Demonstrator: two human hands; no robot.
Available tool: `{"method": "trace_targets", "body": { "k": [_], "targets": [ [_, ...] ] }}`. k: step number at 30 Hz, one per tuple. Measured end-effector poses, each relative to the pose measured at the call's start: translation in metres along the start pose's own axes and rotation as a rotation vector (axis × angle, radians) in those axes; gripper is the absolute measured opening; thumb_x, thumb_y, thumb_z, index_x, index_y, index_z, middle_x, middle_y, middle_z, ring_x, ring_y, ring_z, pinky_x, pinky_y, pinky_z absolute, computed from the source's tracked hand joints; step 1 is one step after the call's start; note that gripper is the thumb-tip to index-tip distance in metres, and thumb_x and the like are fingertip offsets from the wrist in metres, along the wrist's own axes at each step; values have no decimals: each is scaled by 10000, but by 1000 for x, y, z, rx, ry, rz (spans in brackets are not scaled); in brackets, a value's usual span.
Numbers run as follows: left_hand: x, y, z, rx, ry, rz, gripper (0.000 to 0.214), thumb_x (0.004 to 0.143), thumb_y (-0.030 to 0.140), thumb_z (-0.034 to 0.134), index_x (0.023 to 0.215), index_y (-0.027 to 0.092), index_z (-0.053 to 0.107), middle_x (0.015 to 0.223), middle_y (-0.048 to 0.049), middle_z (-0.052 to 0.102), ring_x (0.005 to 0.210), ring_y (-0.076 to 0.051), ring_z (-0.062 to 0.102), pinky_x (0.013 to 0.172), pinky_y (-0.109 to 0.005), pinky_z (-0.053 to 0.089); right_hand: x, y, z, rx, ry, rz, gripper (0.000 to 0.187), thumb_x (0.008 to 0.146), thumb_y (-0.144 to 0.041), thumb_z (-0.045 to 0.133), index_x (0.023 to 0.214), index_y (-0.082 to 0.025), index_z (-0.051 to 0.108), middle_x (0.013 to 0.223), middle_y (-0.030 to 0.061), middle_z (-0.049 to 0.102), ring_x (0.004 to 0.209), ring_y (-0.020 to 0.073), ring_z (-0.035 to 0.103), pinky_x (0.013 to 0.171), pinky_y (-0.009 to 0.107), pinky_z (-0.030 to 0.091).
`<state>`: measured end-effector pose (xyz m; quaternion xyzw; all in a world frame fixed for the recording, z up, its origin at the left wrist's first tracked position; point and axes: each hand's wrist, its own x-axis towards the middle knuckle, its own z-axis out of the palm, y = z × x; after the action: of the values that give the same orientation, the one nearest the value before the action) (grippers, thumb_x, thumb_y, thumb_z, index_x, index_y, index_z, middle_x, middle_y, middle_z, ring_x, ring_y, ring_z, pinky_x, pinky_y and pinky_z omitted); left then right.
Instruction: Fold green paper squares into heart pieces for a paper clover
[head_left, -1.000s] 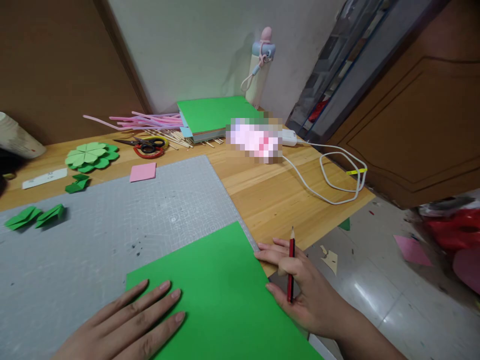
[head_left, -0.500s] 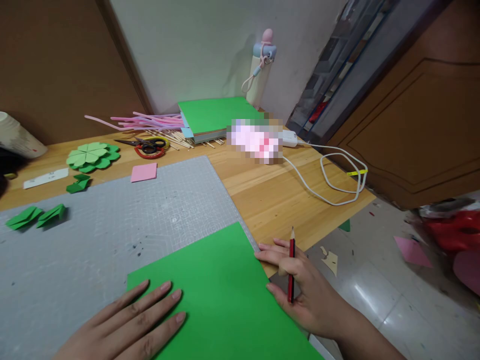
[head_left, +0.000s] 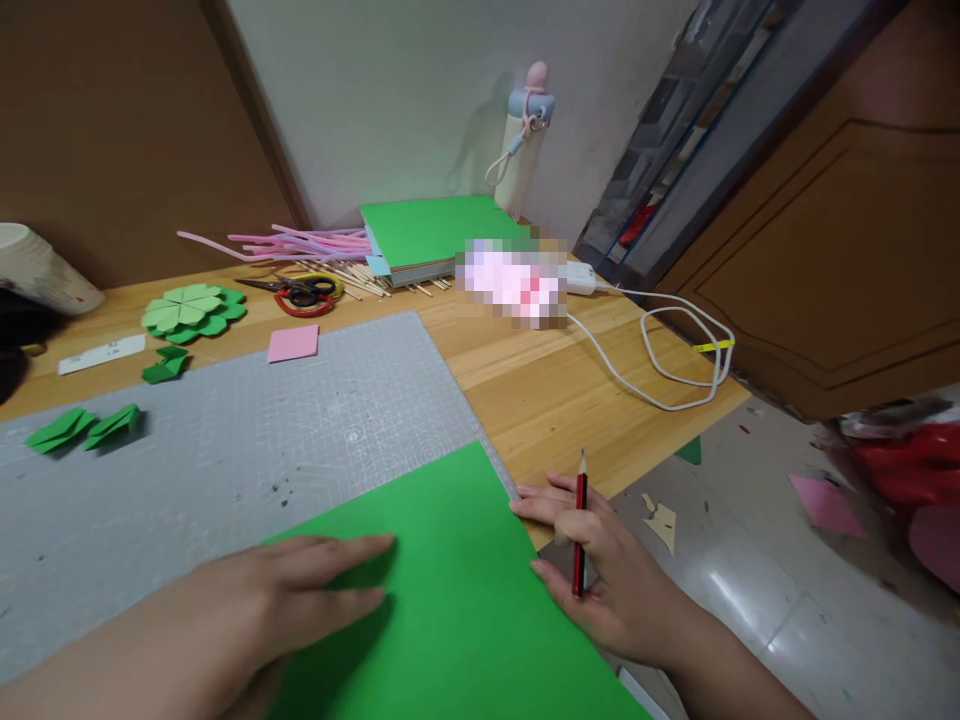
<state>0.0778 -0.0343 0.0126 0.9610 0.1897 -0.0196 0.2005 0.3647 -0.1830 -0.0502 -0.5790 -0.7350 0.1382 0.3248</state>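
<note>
A large green sheet of paper [head_left: 450, 560] lies over the near right part of the grey cutting mat [head_left: 225, 500]. Above its left part is my left hand [head_left: 277, 600], slightly blurred, with two fingers stretched out to the right and a shadow beneath; it holds nothing. At the sheet's right edge, my right hand [head_left: 600, 560] rests with its fingertips on the mat's corner and the paper's edge. Tucked between its fingers is a red and black pencil [head_left: 580, 530], its point facing up.
Behind the mat lie a pink paper square [head_left: 293, 344], scissors [head_left: 300, 291], layered green paper petals [head_left: 191, 310] and pink pipe cleaners [head_left: 300, 243]. Folded green pieces [head_left: 82, 428] sit at left. A bottle [head_left: 519, 150] and white cable [head_left: 637, 397] are farther back. The table edge drops off at right.
My left hand has lifted from lying flat on the green paper and shifted right, turning onto its side. My right hand stays at the paper's edge with the pencil. The view has shifted slightly.
</note>
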Motion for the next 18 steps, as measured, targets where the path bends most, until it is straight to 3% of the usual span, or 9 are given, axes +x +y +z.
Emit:
{"method": "trace_targets", "body": {
  "k": [2,4,7,10,12,14,16,18],
  "targets": [
    [30,19,-10,22,-225,79,667,758,47,419,1317,405,481,1441,95,413,1121,-195,582,889,-319,507,1,1,0,15,4,2,453,834,-102,540,1260,-186,411,1233,110,590,1238,218,478,1065,435,312],
    [57,37,-11,110,-309,84,687,735,63,452,1340,390,455,1465,77,379,1075,-243,599,857,-390,522,1,1,-1,56,-1,12,409,872,-131,500,1266,-202,419,1239,106,587,1233,218,482,1068,442,300],
    [80,52,-2,230,-374,127,774,687,77,492,1415,305,356,1519,17,271,984,-266,623,786,-409,538,-1,3,-2,176,-7,56,313,945,-263,425,1255,-236,457,1228,95,596,1218,235,495,1082,472,264],
    [84,56,5,309,-377,164,819,666,89,482,1440,283,298,1534,11,232,859,-246,644,705,-403,545,-2,4,-2,399,157,161,304,966,-413,368,1176,-266,530,1099,72,648,1085,231,584,1000,444,376],
    [83,55,7,331,-390,164,841,660,87,472,1453,278,267,1539,19,213,848,-237,644,699,-391,542,3,6,-3,547,377,262,350,954,-480,360,1140,-269,567,984,59,660,896,196,631,794,349,492],
    [82,54,7,345,-407,158,866,656,82,462,1471,247,218,1544,17,185,838,-224,645,708,-374,540,13,7,-5,625,525,356,398,933,-522,385,1132,-253,599,919,62,659,764,169,613,607,275,478],
    [81,53,8,366,-408,155,864,662,84,451,1479,208,196,1544,7,184,793,-207,645,704,-356,537,26,9,-7,661,517,434,366,911,-506,460,1052,-228,651,854,62,670,705,156,598,549,248,446],
    [82,52,11,373,-391,157,831,678,87,433,1474,191,218,1537,0,219,738,-191,643,686,-341,533,39,9,-8,652,456,510,284,856,-460,582,848,-196,687,714,37,652,607,131,567,508,226,417]
  ]
}}
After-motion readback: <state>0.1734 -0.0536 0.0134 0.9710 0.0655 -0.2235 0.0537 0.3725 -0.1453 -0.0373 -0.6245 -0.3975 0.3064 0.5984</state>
